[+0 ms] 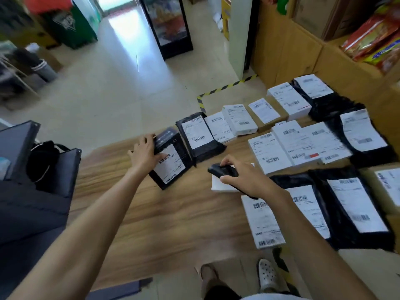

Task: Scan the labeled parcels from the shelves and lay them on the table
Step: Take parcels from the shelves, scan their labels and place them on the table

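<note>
A black parcel (pixel 172 163) with a white barcode label lies on the wooden table (pixel 151 213), at the left end of a row of parcels. My left hand (pixel 145 153) grips its left edge, fingers curled over the top corner. My right hand (pixel 249 177) holds a black handheld scanner (pixel 223 171) a little to the right, above a small white parcel (pixel 223 185). Several labeled parcels, black bags and white boxes, cover the right half of the table, among them a black bag (pixel 199 137) right beside the held parcel.
A dark cabinet with a black bag (pixel 43 161) stands at the table's left. Wooden shelves (pixel 287 46) with snack packs rise at the back right. Yellow-black floor tape (pixel 225 86) marks the tiled floor beyond the table. My feet (pixel 267 276) show below the table edge.
</note>
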`<state>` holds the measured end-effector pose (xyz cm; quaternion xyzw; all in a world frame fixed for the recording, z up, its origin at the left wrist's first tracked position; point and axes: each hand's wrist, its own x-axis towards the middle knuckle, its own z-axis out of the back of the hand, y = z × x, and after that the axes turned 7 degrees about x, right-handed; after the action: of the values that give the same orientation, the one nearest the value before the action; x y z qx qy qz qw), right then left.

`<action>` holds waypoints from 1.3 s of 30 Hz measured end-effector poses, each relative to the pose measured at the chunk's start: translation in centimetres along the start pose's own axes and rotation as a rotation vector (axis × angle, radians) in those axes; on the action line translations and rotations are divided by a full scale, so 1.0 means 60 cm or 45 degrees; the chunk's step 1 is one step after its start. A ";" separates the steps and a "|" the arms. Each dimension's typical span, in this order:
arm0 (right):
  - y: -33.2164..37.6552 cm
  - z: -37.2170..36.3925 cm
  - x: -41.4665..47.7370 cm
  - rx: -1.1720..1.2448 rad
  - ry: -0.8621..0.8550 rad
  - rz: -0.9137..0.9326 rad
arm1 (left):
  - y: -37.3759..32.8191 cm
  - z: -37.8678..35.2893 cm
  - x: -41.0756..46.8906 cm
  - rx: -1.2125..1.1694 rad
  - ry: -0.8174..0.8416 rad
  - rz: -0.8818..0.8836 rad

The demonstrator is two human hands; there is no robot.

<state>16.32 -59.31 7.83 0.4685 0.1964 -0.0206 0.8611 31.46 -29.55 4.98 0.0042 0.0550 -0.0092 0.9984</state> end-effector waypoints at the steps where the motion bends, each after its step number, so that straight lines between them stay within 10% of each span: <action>1: -0.005 0.011 -0.013 -0.016 0.004 0.012 | -0.009 0.009 -0.015 0.002 -0.009 0.010; 21: 0.134 0.158 -0.162 -0.122 -0.340 0.443 | -0.125 0.410 -0.103 -0.276 -0.597 -0.308; 39: 0.116 0.177 -0.203 -0.161 -0.309 0.493 | -0.189 0.408 -0.107 -0.272 -0.546 -0.359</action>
<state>10.01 -65.87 22.87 0.4366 -0.0011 0.1013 0.8939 27.52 -40.97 29.92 -0.1110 -0.1569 -0.1430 0.9709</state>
